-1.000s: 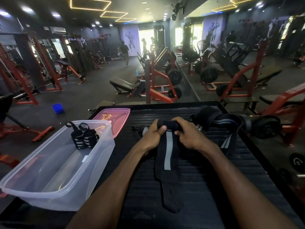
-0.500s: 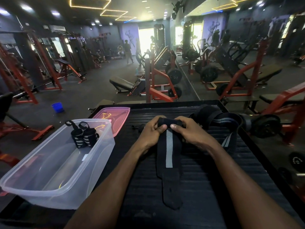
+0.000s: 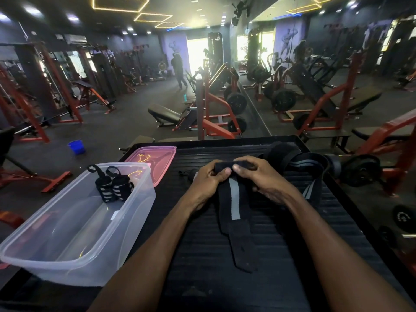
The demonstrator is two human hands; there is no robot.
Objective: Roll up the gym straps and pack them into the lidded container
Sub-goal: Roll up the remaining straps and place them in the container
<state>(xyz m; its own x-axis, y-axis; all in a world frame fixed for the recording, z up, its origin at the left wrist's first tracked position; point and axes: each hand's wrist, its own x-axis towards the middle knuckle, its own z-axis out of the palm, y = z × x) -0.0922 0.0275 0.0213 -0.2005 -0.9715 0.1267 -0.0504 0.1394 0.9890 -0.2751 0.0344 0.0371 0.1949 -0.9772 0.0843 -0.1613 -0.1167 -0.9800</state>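
Left hand and right hand both clenched on rolled end of black strap; tail trailing nearward on ribbed black table. Bare mat nearward of grip. Left of grip: clear container, open, two rolled straps inside; pink lid beyond.

Rolled end of strap mostly covered by both grips. Small dark item behind left grip: can't ID. Counter near edge cropped by frame.
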